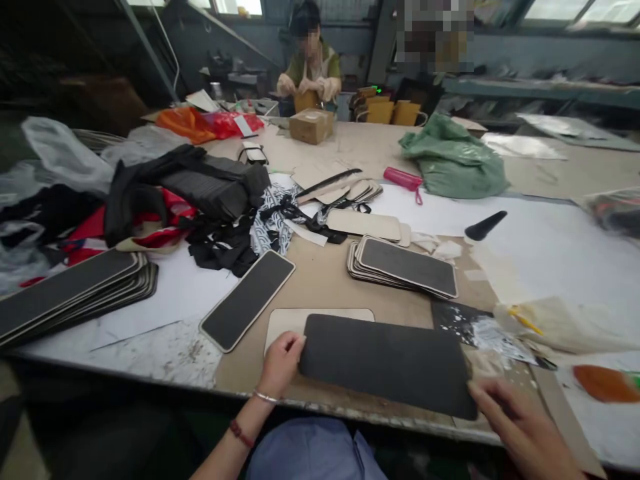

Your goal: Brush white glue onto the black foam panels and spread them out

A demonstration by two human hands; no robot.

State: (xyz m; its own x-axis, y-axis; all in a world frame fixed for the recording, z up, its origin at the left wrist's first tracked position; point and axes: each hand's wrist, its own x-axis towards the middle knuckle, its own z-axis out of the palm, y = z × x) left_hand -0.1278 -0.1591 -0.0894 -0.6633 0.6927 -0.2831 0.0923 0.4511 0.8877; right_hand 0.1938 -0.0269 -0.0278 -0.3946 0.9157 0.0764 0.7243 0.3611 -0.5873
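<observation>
A long black foam sheet (387, 363) with rounded corners lies near the table's front edge, partly over a beige board (290, 321). My left hand (281, 363) pinches its left end, fingers closed on the sheet. My right hand (520, 427) grips the sheet's right end near the lower corner. A finished board with black centre and beige rim (247, 299) lies just to the left. A stack of similar boards (405, 267) sits behind the sheet.
A pile of black-topped boards (70, 290) lies at far left. Black fabric and straps (200, 193), a green bag (455, 160), a pink tube (403, 179) and a cardboard box (311, 125) are further back. Another person (311, 67) works at the far end.
</observation>
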